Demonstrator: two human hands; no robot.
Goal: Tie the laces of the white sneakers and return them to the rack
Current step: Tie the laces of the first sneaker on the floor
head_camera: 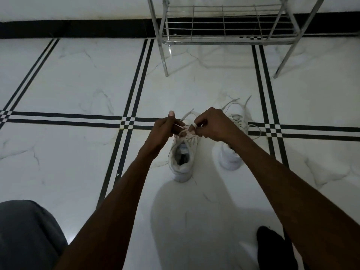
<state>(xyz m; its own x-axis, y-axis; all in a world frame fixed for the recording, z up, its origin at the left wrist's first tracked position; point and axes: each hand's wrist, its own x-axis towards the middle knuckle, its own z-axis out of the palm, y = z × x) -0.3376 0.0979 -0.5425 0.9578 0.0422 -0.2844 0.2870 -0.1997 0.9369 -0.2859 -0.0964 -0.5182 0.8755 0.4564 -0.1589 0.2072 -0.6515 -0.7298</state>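
Two white sneakers stand side by side on the marble floor, toes pointing away from me. The left sneaker [182,162] has its opening towards me. My left hand [165,131] and my right hand [214,126] meet above its tongue, each pinching a strand of its white lace [187,128]. The right sneaker [230,158] is partly hidden by my right forearm. Its loose laces [253,128] trail over the floor around it. The metal shoe rack [224,26] stands beyond both shoes, against the wall.
The rack's wire shelf holds nothing in view, and its legs [164,61] rest on the floor just past the sneakers. Black inlay stripes [134,106] cross the white tiles. My grey-clad knee [29,234] is at bottom left, a dark foot [272,248] at bottom right.
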